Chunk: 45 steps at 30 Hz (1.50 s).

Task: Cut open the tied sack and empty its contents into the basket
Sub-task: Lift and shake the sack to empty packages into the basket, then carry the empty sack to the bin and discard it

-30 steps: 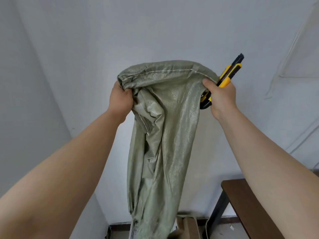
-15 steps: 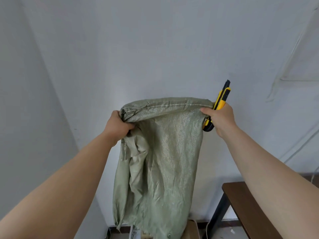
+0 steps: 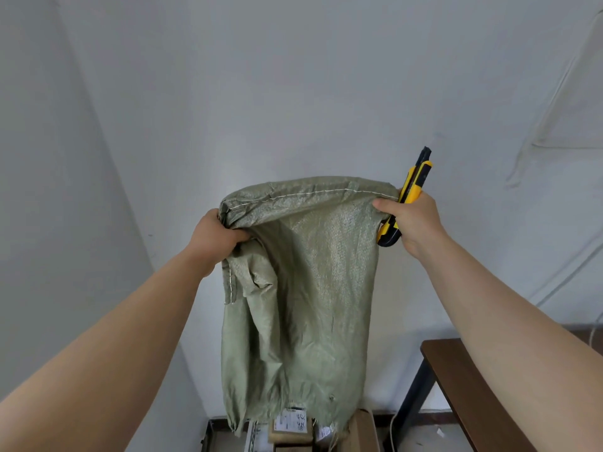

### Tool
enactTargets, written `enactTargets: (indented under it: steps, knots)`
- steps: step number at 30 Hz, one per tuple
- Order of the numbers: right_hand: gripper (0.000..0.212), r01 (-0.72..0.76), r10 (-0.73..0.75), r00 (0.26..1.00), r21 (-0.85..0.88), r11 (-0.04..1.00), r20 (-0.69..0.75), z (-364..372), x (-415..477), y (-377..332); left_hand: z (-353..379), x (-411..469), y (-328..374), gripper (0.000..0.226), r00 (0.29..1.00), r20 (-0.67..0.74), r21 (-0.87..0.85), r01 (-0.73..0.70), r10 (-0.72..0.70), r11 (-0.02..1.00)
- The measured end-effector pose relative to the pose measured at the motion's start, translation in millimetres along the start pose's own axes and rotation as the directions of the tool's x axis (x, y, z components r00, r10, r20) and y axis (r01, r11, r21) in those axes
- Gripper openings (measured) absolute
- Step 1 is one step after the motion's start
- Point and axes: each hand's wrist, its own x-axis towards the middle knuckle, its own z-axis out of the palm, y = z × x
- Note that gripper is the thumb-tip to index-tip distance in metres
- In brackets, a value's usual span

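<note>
A limp green woven sack point(image 3: 303, 298) hangs upside down in front of the white wall, its stitched seam on top and its frayed open end at the bottom. My left hand point(image 3: 213, 238) grips the sack's upper left corner. My right hand point(image 3: 409, 220) pinches the upper right corner and also holds a yellow and black utility knife point(image 3: 411, 187), which points upward. Under the sack's open end lie cardboard parcels point(image 3: 290, 429) with labels; the basket's dark rim point(image 3: 206, 435) shows only as a sliver at the lower left.
A dark brown wooden table point(image 3: 470, 386) with a black leg stands at the lower right. White walls meet in a corner on the left. A white cable point(image 3: 391, 425) runs down by the table leg.
Both hands have lowered the sack and spread its top seam wider. The sack's bottom edge now hangs just above the parcels, and more parcels show below it.
</note>
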Motion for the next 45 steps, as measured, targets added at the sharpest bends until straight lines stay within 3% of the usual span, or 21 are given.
enactTargets:
  steps: [5,11,18,25,31,37,41,45]
  knots:
    - [0.035,0.032,-0.031,0.997,-0.007,0.999,0.068,4.6,-2.2,-1.8,-16.2,-19.2,1.8,0.026,1.0,-0.026,0.037,-0.007,0.008,0.999]
    - [0.034,0.049,-0.043,0.987,-0.034,0.998,0.154,15.7,-2.6,1.0,-35.1,-51.7,2.1,0.025,0.989,-0.05,0.01,0.142,-0.142,0.99]
    - [0.041,0.061,-0.031,0.944,-0.08,0.995,0.329,31.7,-14.9,0.1,-41.6,-99.2,-0.5,0.052,0.908,-0.354,0.181,0.304,-0.226,0.935]
    - [0.039,-0.011,0.04,0.874,-0.062,0.998,0.484,51.0,-46.5,17.3,-36.2,-165.9,-17.1,0.048,0.807,-0.496,0.047,0.393,-0.32,0.918]
    - [0.038,-0.077,0.087,0.762,-0.043,0.996,0.641,74.8,-92.6,32.7,-45.0,-251.1,-38.1,0.025,0.667,-0.691,0.018,0.399,-0.277,0.917]
    - [0.047,-0.104,0.077,0.614,-0.016,0.994,0.786,106.3,-166.6,29.6,-67.0,-339.6,-55.9,0.021,0.534,-0.786,-0.067,0.429,-0.313,0.901]
    - [0.042,-0.101,0.047,0.474,0.002,0.995,0.879,123.5,-225.2,20.3,-84.4,-404.8,-62.4,0.029,0.427,-0.84,-0.149,0.409,-0.334,0.9]
    - [0.045,-0.102,0.034,0.362,0.004,0.995,0.931,142.5,-291.7,11.9,-97.9,-475.0,-66.4,0.017,0.337,-0.888,-0.172,0.39,-0.314,0.905]
